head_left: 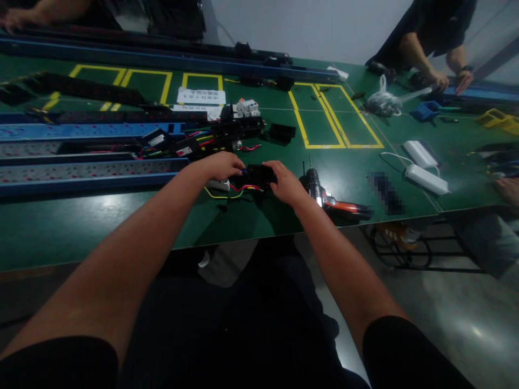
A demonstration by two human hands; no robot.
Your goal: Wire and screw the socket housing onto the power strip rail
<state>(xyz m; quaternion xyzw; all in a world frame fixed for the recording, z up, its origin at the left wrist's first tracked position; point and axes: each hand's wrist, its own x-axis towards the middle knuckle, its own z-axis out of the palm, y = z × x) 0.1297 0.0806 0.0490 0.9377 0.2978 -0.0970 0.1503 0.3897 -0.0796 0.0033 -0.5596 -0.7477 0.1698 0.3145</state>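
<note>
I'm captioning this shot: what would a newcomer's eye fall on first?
Probably the left hand and right hand, both at a black part near the front edge of the green table. Right of them lies an orange-handled drill. Farther back, bright yellow outlines mark the tabletop.

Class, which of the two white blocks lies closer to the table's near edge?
The lower white block in the picture; the upper white block lies beyond it, farther back.

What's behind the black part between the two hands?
Beyond the black part: a red wire and another black piece on the green table. The tabletop directly beneath the part is covered; the right hand hides its right end.
</note>
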